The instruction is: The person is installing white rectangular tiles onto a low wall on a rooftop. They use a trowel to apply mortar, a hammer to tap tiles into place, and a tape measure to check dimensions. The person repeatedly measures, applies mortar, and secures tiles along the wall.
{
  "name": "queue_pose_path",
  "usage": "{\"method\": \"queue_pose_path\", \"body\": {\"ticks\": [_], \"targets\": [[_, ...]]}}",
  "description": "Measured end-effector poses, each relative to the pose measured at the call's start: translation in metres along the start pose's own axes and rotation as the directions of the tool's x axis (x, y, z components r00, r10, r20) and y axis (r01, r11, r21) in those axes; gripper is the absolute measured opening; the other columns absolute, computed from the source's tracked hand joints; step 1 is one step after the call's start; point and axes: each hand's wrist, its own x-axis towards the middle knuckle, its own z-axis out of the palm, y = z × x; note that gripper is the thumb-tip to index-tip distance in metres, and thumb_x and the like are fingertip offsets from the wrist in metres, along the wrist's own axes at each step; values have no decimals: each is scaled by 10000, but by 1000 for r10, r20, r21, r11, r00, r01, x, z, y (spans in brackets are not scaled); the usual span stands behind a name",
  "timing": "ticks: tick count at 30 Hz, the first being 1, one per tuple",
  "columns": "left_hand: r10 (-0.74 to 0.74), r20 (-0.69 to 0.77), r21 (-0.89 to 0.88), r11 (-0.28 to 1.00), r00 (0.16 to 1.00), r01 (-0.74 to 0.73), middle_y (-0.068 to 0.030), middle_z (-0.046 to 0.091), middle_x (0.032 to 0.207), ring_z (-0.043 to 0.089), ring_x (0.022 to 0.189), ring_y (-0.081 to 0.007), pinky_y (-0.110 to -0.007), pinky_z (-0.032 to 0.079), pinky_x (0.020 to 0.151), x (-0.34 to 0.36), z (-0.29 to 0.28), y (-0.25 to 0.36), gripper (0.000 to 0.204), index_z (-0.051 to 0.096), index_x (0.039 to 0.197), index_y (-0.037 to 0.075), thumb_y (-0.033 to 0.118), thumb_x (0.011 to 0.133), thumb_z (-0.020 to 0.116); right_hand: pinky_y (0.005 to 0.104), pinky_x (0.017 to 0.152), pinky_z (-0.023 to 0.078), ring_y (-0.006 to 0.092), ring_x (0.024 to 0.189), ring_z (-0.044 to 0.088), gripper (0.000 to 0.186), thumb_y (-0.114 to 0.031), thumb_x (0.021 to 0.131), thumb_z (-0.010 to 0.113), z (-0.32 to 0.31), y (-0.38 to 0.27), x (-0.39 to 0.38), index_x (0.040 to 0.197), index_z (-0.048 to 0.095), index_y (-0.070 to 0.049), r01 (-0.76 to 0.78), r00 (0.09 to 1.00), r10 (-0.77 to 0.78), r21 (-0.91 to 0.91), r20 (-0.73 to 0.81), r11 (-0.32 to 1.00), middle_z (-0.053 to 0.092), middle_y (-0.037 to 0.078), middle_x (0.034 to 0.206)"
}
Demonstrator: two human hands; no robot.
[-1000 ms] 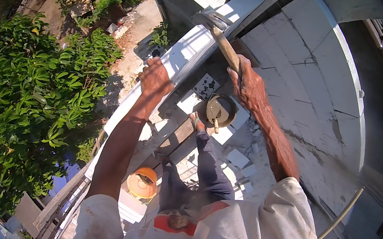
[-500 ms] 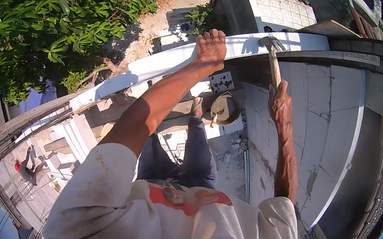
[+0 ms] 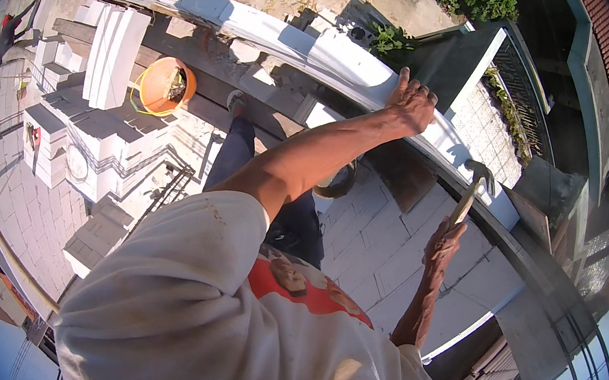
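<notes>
A white block [image 3: 352, 64] lies in a long row along the top of the wall in front of me. Further right along that row, my left hand [image 3: 411, 108] is closed on the wall's top, its fingers curled over a white edge. My right hand [image 3: 442, 243] is wrapped round the wooden handle of a hammer [image 3: 464, 202]. The hammer's dark metal head is at the right part of the white row, with its shadow falling on the white surface. Whether the head touches the block I cannot tell.
An orange bucket [image 3: 167, 86] stands on dark planks [image 3: 211, 112] at the left, near my foot. White blocks [image 3: 116, 57] are stacked beside it. A round dark pan [image 3: 336, 180] is partly hidden below my left arm. Another person [image 3: 9, 36] is at the far left.
The view has swung to the right, bringing the orange bucket into sight. Both hands now appear further right in the picture. My right hand still holds the hammer.
</notes>
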Motion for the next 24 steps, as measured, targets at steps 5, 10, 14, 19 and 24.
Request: {"method": "queue_pose_path", "body": {"ticks": [5,10,14,19,24], "targets": [[41,-184,14,999,982,-40,-85,661,1297,528,1306,-236,-490,293,1099,5,26,-5,478,710,1256,88,451,954,634,419,453,468,253,526,619,336,-370,1085,507,-44,-45,0,1174,429,-56,-140,978,130,50,165,989,605,175,717],[57,-353,297,953,934,55,-88,677,1270,548,1274,-221,-475,300,1098,53,106,-9,395,717,1227,102,382,976,595,288,355,388,110,443,515,336,-360,1084,533,-96,-171,18,1161,451,-44,1,946,-73,222,316,975,517,64,659],[45,-397,364,925,917,112,-57,686,1169,565,1219,-209,-466,324,1069,68,127,0,269,701,1134,144,313,1003,539,343,491,500,146,551,610,346,-299,1094,516,-89,-300,62,1288,542,-14,419,831,-417,78,368,905,577,78,695],[-3,-388,189,978,922,82,-26,678,1103,568,1174,-192,-456,315,1085,54,94,20,204,689,1072,162,244,993,520,422,707,592,277,735,728,458,-290,1086,559,-21,-441,115,1531,517,-192,974,227,-841,-115,491,195,730,188,928],[-152,-282,8,987,947,161,-30,678,1131,554,1201,-185,-449,266,1143,8,37,-10,262,719,1122,137,219,984,513,293,948,520,251,1201,593,496,-209,1076,415,63,-556,87,1521,465,3,894,-94,-655,353,750,275,551,183,1425]]}}
